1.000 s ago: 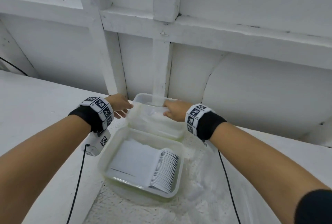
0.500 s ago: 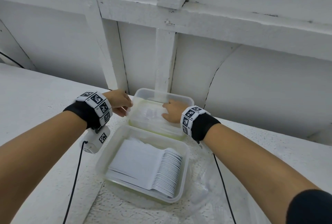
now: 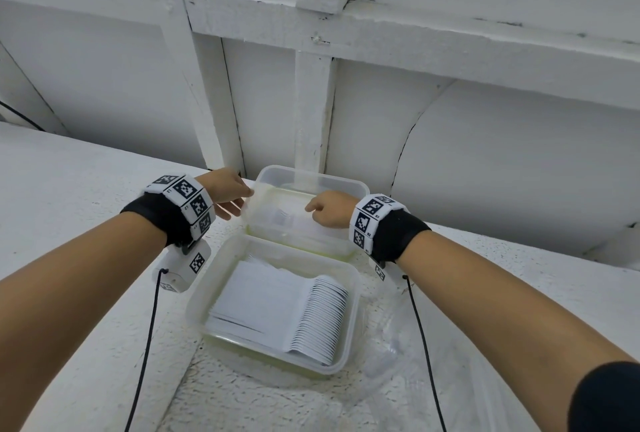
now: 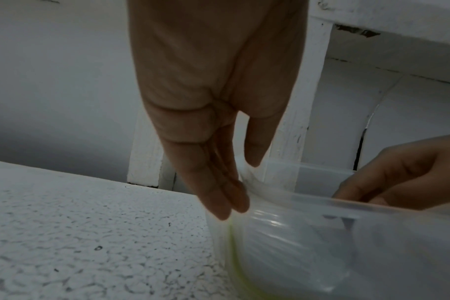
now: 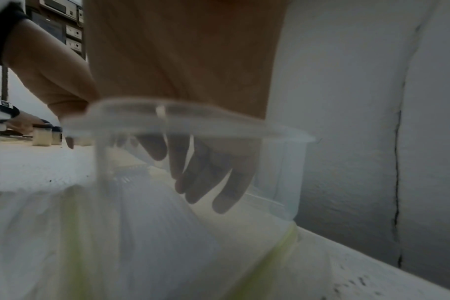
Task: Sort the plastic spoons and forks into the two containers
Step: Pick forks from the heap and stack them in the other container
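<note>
From the head view we saw two clear plastic containers set one behind the other on a white textured table, against a white panelled wall. The near container held a tidy row of white spoons, bowls overlapping along its right side and handles running left. The far container stood close to the table's back edge, touching the near one, with white forks faintly visible through its wall. Our left hand sat at the far container's left rim, fingers extended against the plastic. Our right hand reached down into that container from the right, fingers hidden inside. Both wrists wore black bands with checkered marker blocks. Thin clear plastic film lay on the table right of the near container.

From the left wrist view, our left hand showed straight fingers lying against the outside of the far container's corner, the thumb at the rim; nothing was gripped. Our right hand appeared beyond the rim.

From the right wrist view, our right hand dipped past the rim of the far container, fingers loosely spread and pointing down, holding nothing, just above the blurred forks. Our left hand showed at the container's far side.
</note>
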